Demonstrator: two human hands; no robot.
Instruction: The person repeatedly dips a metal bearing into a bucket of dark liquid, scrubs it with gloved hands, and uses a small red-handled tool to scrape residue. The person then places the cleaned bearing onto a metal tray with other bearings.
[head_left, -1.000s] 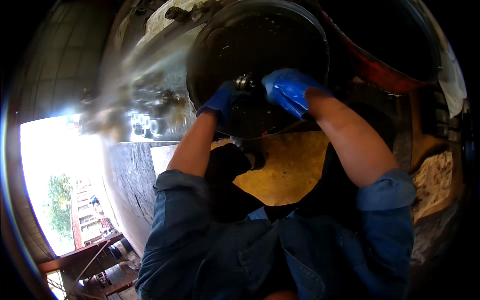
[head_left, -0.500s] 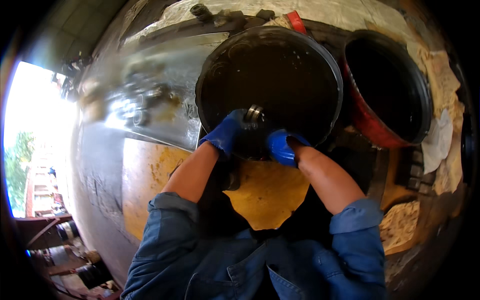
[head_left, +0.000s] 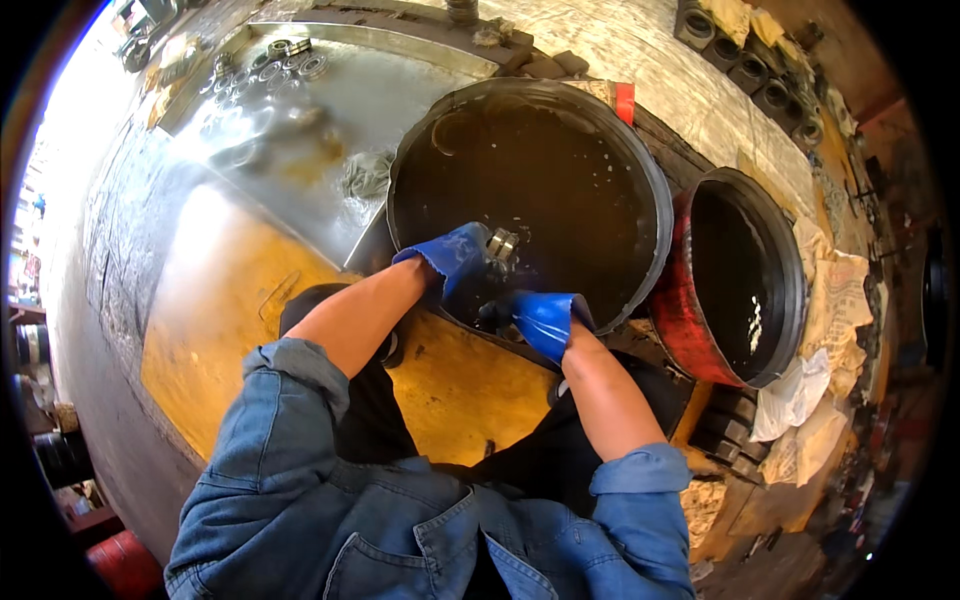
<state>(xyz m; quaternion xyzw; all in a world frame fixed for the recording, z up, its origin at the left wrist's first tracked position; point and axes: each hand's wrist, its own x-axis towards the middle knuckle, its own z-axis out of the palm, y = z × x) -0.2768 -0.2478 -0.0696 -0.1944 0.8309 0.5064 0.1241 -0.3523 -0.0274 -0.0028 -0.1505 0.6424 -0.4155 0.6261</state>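
Observation:
My left hand (head_left: 455, 253), in a blue rubber glove, grips a shiny metal bearing (head_left: 502, 243) at the near side of a big round tub (head_left: 665, 235). The bearing sits at the surface of the dark brown liquid (head_left: 540, 165) in the tub. My right hand (head_left: 545, 320), gloved in blue too, is just right of and nearer than the left one, over the tub's near rim. Its fingers look curled, dark and wet; whatever they hold is lost in the shadow.
Left of the tub lies a metal tray (head_left: 330, 215) with several bearings (head_left: 270, 75) and a grey rag (head_left: 367, 175). A red drum (head_left: 677, 315) with dark liquid stands on the right, near crumpled sacks (head_left: 835, 290). A yellow board (head_left: 460, 390) lies below my arms.
The view has swung, so the tray and drum show more fully. My left hand keeps hold of the bearing; my right hand has come closer to it.

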